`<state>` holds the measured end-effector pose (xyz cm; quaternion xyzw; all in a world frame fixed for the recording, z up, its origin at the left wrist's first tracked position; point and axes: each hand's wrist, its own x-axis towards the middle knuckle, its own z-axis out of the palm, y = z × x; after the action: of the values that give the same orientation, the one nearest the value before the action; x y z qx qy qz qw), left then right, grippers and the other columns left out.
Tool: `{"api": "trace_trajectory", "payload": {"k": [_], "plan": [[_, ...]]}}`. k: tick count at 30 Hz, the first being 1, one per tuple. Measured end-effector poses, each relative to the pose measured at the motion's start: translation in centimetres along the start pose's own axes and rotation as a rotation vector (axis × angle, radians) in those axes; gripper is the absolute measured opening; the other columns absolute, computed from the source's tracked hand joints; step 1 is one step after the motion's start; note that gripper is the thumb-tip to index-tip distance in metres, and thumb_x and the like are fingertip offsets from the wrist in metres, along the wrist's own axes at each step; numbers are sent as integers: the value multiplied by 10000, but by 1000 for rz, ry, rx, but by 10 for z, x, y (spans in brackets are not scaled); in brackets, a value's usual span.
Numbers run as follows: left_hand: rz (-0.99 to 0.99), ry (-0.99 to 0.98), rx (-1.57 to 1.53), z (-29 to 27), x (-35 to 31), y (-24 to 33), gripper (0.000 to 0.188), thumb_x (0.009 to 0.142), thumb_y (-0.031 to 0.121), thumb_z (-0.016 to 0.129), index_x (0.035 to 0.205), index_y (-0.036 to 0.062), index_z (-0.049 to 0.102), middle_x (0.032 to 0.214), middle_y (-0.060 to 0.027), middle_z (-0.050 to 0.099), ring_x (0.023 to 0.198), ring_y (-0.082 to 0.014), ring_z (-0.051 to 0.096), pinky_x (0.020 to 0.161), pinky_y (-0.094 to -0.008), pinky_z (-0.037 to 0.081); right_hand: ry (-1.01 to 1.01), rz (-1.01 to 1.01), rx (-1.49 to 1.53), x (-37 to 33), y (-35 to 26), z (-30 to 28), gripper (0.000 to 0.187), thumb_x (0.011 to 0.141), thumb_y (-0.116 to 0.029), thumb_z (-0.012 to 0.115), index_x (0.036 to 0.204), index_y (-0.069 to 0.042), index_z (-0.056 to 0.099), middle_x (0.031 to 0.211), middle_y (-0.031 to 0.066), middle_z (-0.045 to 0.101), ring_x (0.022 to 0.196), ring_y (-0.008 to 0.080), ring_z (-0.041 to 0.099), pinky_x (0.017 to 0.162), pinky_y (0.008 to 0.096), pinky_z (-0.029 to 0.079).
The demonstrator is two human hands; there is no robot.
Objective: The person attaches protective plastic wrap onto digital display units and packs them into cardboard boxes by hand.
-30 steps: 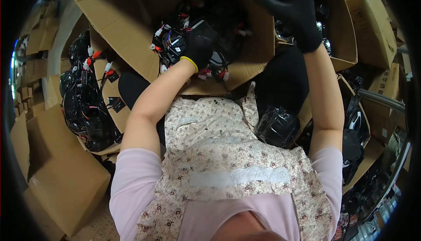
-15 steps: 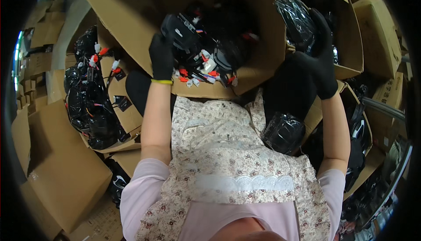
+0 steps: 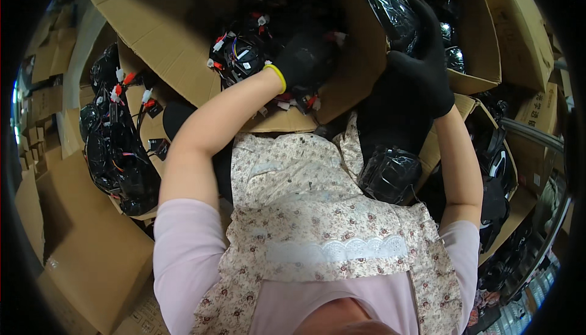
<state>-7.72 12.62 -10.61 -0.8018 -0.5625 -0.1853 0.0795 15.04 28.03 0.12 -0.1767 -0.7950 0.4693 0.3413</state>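
Note:
My right hand (image 3: 427, 72), in a black glove, is closed on a shiny black plastic-wrapped package (image 3: 392, 13). It holds the package up at the wall between two cardboard boxes. My left hand (image 3: 305, 60), gloved in black with a yellow band at the wrist, reaches into the large open carton (image 3: 165, 60). Its fingers are lost among dark parts and shadow. Beside it lie black wired units (image 3: 244, 57) with red and white connectors. Another black wrapped package (image 3: 390, 173) rests on my lap by my right thigh.
On the left, an open box (image 3: 152, 167) carries wrapped black units (image 3: 119, 152) with loose connectors. The right-hand box (image 3: 482, 82) holds more shiny wrapped packages. A lower right box contains black and white parts (image 3: 497, 164). A metal rail (image 3: 531, 135) runs beside it.
My left hand has let go of a black unit at the carton's left and moved right, deeper among the parts. My right hand still holds the wrapped package, shifted slightly left.

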Motion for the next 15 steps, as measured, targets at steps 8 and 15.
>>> {"api": "trace_trajectory", "payload": {"k": [8,15], "plan": [[-498,77,-442,-43,-12,-108,323,844,435,657,1065,218,748,1076,-3,733,989,-204,695,904,-371,535,40,45,72,8,-35,8,893,654,8,716,1478,-51,376,1428,130,456,1309,230,463,1077,348,411],[-677,594,-359,-175,-35,-111,357,917,192,666,1246,56,645,1232,-111,675,1127,-226,648,998,-334,484,70,19,111,9,-21,4,876,659,-23,709,1474,-52,390,1384,120,499,1277,220,489,1066,345,416]]}}
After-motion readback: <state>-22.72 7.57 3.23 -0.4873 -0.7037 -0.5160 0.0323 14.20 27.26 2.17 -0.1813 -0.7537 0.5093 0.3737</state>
